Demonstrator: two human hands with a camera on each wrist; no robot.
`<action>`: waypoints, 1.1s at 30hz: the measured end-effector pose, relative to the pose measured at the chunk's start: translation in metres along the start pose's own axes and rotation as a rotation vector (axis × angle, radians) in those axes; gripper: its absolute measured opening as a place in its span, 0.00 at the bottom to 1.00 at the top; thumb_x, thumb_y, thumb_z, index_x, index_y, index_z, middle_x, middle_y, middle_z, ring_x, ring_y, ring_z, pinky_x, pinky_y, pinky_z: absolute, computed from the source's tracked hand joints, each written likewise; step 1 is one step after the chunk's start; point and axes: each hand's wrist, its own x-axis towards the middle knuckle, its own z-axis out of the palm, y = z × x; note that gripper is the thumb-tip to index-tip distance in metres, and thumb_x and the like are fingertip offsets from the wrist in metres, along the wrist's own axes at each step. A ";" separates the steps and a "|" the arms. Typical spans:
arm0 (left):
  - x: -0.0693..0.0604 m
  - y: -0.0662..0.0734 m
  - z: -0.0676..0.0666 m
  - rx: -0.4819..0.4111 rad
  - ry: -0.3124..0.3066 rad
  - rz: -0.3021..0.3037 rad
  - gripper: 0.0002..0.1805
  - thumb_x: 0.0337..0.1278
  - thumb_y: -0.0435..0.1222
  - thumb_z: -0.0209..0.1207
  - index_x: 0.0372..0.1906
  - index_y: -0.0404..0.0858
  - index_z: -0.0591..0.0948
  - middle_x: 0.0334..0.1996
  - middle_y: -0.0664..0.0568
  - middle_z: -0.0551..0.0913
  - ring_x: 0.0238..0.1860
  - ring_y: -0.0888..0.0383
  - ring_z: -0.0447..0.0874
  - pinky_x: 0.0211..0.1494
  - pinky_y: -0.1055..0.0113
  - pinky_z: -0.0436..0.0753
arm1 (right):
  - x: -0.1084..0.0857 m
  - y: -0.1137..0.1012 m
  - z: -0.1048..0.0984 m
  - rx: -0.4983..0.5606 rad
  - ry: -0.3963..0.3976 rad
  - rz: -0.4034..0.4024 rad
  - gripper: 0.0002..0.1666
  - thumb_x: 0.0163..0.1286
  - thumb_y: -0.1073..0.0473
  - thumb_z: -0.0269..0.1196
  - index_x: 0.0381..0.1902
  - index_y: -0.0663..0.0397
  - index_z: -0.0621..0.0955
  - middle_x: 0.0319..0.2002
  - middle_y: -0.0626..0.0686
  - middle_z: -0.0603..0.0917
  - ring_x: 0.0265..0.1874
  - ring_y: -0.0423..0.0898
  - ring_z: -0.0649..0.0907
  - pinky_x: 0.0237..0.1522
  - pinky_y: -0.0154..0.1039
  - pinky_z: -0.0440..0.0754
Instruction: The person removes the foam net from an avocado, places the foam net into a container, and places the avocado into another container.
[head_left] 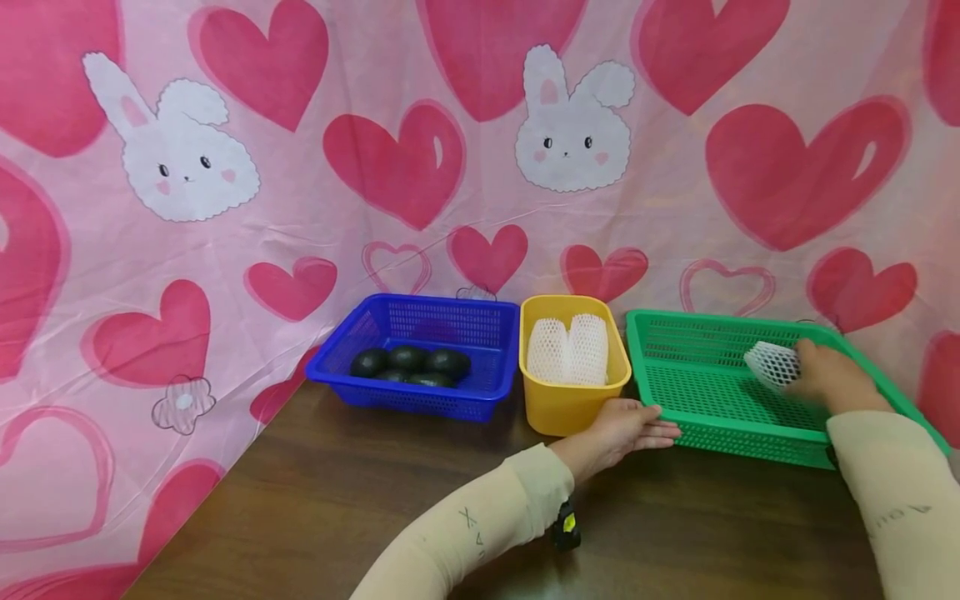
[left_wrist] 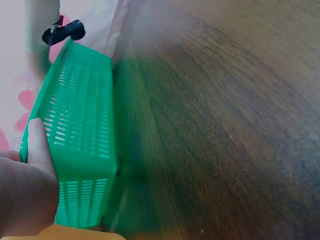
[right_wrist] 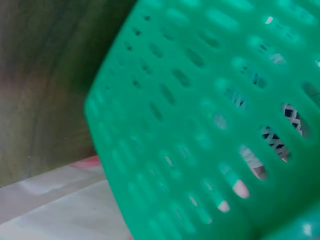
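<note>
In the head view, my right hand [head_left: 836, 379] holds a dark avocado in a white foam net [head_left: 772, 365] over the inside of the green basket [head_left: 750, 442]. Through the basket's slots in the right wrist view, bits of the foam net [right_wrist: 275, 142] and fingers show. My left hand [head_left: 626, 429] grips the basket's near left corner, thumb at the rim and fingers along the outer wall. The left wrist view also shows this hand [left_wrist: 27, 190] at the corner. Several bare dark avocados [head_left: 407, 358] lie in the blue basket [head_left: 420, 402] at left.
Between the baskets stands a yellow bin [head_left: 562, 408] with white foam nets [head_left: 567, 350] in it. A pink heart-and-rabbit cloth [head_left: 480, 200] hangs behind. All the containers stand on a brown wooden table [head_left: 675, 533].
</note>
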 end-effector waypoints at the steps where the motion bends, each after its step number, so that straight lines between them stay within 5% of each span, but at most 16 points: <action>1: 0.000 0.000 0.000 0.001 -0.002 0.000 0.10 0.71 0.34 0.52 0.37 0.30 0.79 0.34 0.39 0.86 0.41 0.45 0.87 0.44 0.58 0.83 | 0.000 -0.002 -0.002 0.008 0.011 -0.005 0.48 0.48 0.55 0.76 0.51 0.80 0.61 0.39 0.77 0.72 0.36 0.70 0.74 0.33 0.63 0.74; 17: -0.007 0.006 -0.012 0.040 -0.045 -0.049 0.14 0.70 0.37 0.54 0.42 0.27 0.81 0.36 0.38 0.86 0.43 0.44 0.86 0.45 0.55 0.83 | -0.004 -0.042 -0.023 0.076 0.163 -0.090 0.50 0.49 0.53 0.76 0.55 0.81 0.63 0.43 0.77 0.72 0.38 0.70 0.74 0.35 0.65 0.76; 25: -0.019 0.008 -0.028 0.101 -0.144 -0.065 0.17 0.70 0.36 0.54 0.49 0.23 0.78 0.39 0.36 0.85 0.44 0.43 0.86 0.46 0.54 0.82 | -0.022 -0.079 -0.034 0.098 0.202 -0.113 0.53 0.50 0.49 0.77 0.59 0.78 0.62 0.46 0.75 0.72 0.41 0.69 0.74 0.34 0.64 0.78; 33: -0.034 0.022 -0.043 0.211 -0.230 -0.038 0.13 0.71 0.36 0.53 0.44 0.28 0.79 0.43 0.32 0.83 0.44 0.44 0.86 0.47 0.52 0.82 | -0.043 -0.114 -0.039 0.137 0.241 -0.165 0.52 0.49 0.50 0.77 0.61 0.72 0.64 0.48 0.72 0.74 0.41 0.66 0.76 0.33 0.62 0.79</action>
